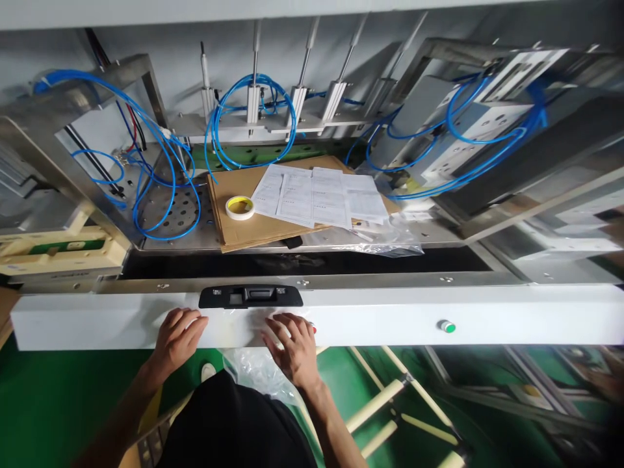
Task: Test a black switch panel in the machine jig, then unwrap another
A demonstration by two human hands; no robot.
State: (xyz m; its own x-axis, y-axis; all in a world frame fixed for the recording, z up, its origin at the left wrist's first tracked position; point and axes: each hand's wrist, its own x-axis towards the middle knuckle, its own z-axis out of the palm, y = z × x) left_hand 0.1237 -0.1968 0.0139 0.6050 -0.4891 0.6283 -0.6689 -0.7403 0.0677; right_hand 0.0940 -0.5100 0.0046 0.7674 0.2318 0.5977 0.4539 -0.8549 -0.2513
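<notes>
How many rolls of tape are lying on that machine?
1: a yellow tape roll lies flat on the cardboard sheet, left of the printed papers. Others may be hidden.

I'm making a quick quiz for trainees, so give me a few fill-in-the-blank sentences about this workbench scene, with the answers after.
1. The roll of tape lies on a sheet of ____.
2. Both hands, left hand and right hand, rest on the white ____.
3. The tubes looping over the machine are ____ in colour.

Missing words: cardboard; rail; blue

Tape roll on cardboard, left of papers; black part on rail before them.
</notes>
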